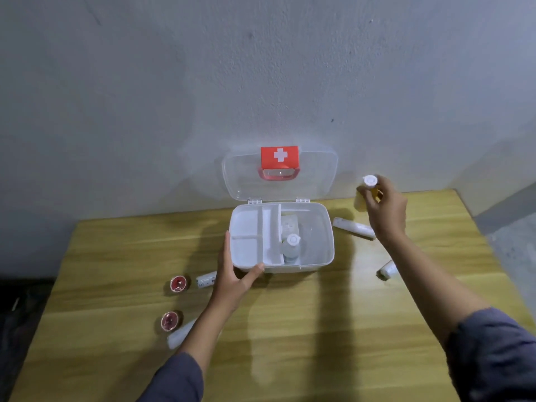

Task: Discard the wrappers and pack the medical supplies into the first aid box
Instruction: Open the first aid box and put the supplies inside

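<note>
- The first aid box point(316, 250) sits open near the far middle of the wooden table point(290, 329), its clear lid point(313, 181) tipped back against the grey wall point(203, 82); a red label with a white cross point(279, 156) and a reddish handle point(279, 173) show on the lid.
- Inside, a white divided tray point(249, 236) fills the left half — its compartments look bare — and the right half holds a small clear bottle with a white cap point(291, 246) standing upright, with a white item point(288, 223) behind it that is too blurred to name.
- The left hand point(235, 274) grips the box's front left corner, thumb along the front wall and fingers up the left side, closed on the box.
- The right hand point(387, 207) is raised above the table to the right of the box, fingers pinched around a yellow bottle with a white cap point(366, 195); the bottle is blurred.
- A white wrapped roll point(353, 227) lies on the table just beside the box's right side, below that hand.
- Another white roll point(387, 269) lies nearer the right forearm, partly hidden by it.
- Left of the box, a white roll point(206, 279) lies touching the left wrist, with a small red round item point(178, 283) just beside it.
- Closer to the person — a second red round item point(170, 320) and a long white roll point(181, 335) partly under the left forearm.
- Both arms wear dark blue-grey sleeves point(493, 355).
</note>
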Tool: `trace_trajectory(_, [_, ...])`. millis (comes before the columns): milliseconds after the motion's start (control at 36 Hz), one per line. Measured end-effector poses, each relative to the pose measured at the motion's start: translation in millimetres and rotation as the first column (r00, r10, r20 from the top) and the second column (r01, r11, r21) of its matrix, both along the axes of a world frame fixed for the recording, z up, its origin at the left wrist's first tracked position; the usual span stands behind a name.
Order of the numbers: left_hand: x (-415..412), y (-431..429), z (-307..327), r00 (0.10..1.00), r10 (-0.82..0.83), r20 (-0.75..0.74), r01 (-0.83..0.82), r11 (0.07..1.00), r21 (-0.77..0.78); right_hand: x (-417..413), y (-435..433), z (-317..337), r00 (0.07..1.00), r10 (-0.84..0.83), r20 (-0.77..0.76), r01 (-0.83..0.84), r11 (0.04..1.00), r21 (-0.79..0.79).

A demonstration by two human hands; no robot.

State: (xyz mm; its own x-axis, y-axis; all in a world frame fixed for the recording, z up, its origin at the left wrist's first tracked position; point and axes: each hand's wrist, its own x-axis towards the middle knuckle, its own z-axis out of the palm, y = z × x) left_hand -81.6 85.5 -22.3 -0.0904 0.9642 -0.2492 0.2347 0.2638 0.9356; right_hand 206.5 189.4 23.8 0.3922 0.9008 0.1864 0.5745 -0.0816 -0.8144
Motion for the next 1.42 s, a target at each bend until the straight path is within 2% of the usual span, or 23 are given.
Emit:
trace_trajectory(83, [0.8, 0.2, 3.2, 1.000, -0.006, -0.003, 0.006, 1.000, -0.004, -10.8, -18.0, 22.9, 0.990, -0.006, -0.139, 0.021, 0.994, 0.107])
trace_trajectory(167, [1.1, 0.3, 4.8, 1.000, -0.007, -0.004, 0.007, 1.000, 0.008, -26.7, -41.3, 38.2, 0.984, 0.050, -0.171, -0.015, 0.980, 0.200])
trace_trajectory(278, [0.7, -0.3, 6.7, 0.999, -0.023, -0.027, 0.023, 1.000, 0.010, -48.2, -68.2, 38.3, 0.967, 0.144, -0.211, -0.091, 0.966, 0.241])
trace_trajectory(361, [0.3, -0.7, 8.5, 0.999, -0.032, -0.036, 0.033, 0.999, 0.018, -58.5, -78.1, 27.1, 0.956, 0.252, -0.147, -0.227, 0.959, 0.172])
trace_trajectory(472, [-2.4, -0.5, 7.3, 0.998, -0.047, -0.051, 0.047, 0.999, 0.005, -66.4, -86.4, 7.5, 0.933, 0.342, -0.116, -0.348, 0.937, -0.032])
trace_trajectory(583, [-4.2, 0.1, 6.1, 0.997, -0.059, -0.052, 0.059, 0.998, -0.003, -71.1, -89.5, -6.2, 0.923, 0.384, -0.009, -0.381, 0.910, -0.161])
trace_trajectory(750, [-5.2, 0.8, 5.2, 0.996, -0.073, -0.055, 0.072, 0.997, -0.006, -80.1, -90.3, -5.5, 0.893, 0.441, 0.088, -0.405, 0.875, -0.266])
trace_trajectory(889, [-4.6, 0.6, 4.8, 0.996, -0.071, -0.058, 0.071, 0.997, -0.013, -78.5, -93.3, -7.2, 0.871, 0.462, 0.167, -0.419, 0.877, -0.236])
trace_trajectory(972, [-3.8, -0.1, 4.9, 0.996, -0.065, -0.055, 0.065, 0.998, -0.010, -73.3, -100.6, -6.5, 0.914, 0.389, 0.113, -0.377, 0.919, -0.112])
trace_trajectory(1028, [-3.0, -0.2, 4.8, 0.997, -0.057, -0.049, 0.057, 0.998, 0.000, -66.5, -105.8, -8.9, 0.972, 0.234, 0.021, -0.234, 0.972, -0.015])
trace_trajectory(1083, [-1.8, -0.6, 4.9, 0.998, -0.051, -0.040, 0.051, 0.999, 0.002, -54.7, -110.7, -16.4, 0.996, 0.061, -0.068, -0.061, 0.998, 0.005])
trace_trajectory(1167, [-0.7, -1.2, 4.2, 0.999, -0.044, -0.029, 0.044, 0.999, 0.000, -29.2, -116.4, -37.2, 0.987, -0.140, -0.086, 0.131, 0.986, -0.102])
trace_trajectory(1250, [0.0, -0.8, 1.9, 0.999, -0.031, -0.039, 0.031, 0.999, 0.013, -5.9, -116.0, -59.0, 0.961, -0.274, -0.021, 0.263, 0.938, -0.228])
trace_trajectory(1333, [1.0, -0.6, 0.4, 0.999, -0.027, -0.039, 0.028, 1.000, 0.015, 5.9, -110.2, -74.2, 0.940, -0.342, -0.013, 0.316, 0.882, -0.351])
trace_trajectory(1417, [3.4, -1.0, 0.7, 0.999, -0.018, -0.039, 0.019, 1.000, 0.019, 13.3, -100.0, -86.8, 0.934, -0.354, -0.046, 0.302, 0.852, -0.428])
